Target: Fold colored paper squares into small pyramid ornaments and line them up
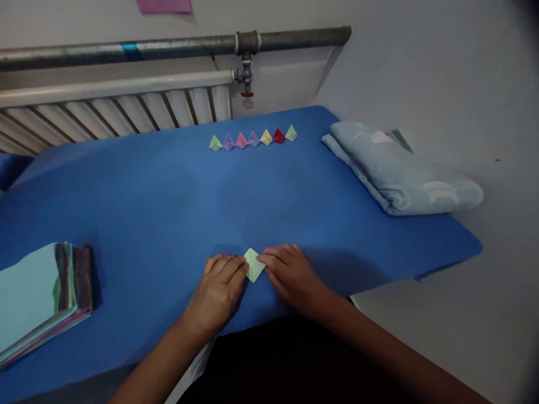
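Note:
A small pale green folded paper (254,266) lies on the blue-covered surface close to my body, turned so that one corner points away from me. My left hand (219,289) is at its left corner, fingers together and the thumb side against the paper. On the opposite corner, the fingertips of my right hand (290,275) press the paper, with the other fingers curled beneath. Farther back stands a row of several small folded paper pieces, among them a red one (278,136), a yellow one (266,137) and a pink one (241,140).
A stack of coloured paper sheets (29,286) lies at the left. On the right, a folded light blue cloth (404,168) rests against the wall. Behind the blue surface (160,196) are a white radiator (143,112) and a metal pipe (189,47) with a red-handled valve (247,94).

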Demonstrator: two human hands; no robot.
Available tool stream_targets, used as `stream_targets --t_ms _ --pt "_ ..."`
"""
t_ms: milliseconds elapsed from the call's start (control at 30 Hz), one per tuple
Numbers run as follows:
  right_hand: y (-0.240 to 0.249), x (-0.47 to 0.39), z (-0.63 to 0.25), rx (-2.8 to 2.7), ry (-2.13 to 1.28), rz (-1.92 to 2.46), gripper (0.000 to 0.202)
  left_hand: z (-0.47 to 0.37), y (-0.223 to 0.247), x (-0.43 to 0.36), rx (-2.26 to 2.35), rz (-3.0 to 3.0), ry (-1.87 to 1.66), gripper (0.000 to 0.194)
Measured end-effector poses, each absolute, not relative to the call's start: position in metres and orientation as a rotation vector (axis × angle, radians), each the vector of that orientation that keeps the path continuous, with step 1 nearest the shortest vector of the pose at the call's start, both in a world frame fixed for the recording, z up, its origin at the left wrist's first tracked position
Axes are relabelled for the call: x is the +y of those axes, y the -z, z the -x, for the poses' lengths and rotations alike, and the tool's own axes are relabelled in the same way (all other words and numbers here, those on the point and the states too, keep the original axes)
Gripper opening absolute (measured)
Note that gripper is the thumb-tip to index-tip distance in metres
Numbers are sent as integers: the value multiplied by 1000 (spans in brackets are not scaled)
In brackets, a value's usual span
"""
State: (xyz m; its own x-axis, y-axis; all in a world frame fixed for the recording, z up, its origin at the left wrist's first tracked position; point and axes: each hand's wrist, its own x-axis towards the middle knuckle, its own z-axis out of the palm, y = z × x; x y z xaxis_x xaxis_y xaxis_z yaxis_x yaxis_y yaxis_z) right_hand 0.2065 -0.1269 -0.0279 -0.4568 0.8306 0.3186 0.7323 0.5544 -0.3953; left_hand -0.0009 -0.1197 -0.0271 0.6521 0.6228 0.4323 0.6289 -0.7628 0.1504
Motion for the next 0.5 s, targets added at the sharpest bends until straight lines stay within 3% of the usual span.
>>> stream_targets --t_ms 500 --pt "28 -119 -209 -2452 -282 1214 28 6 23 -103 -847 3022 593 27"
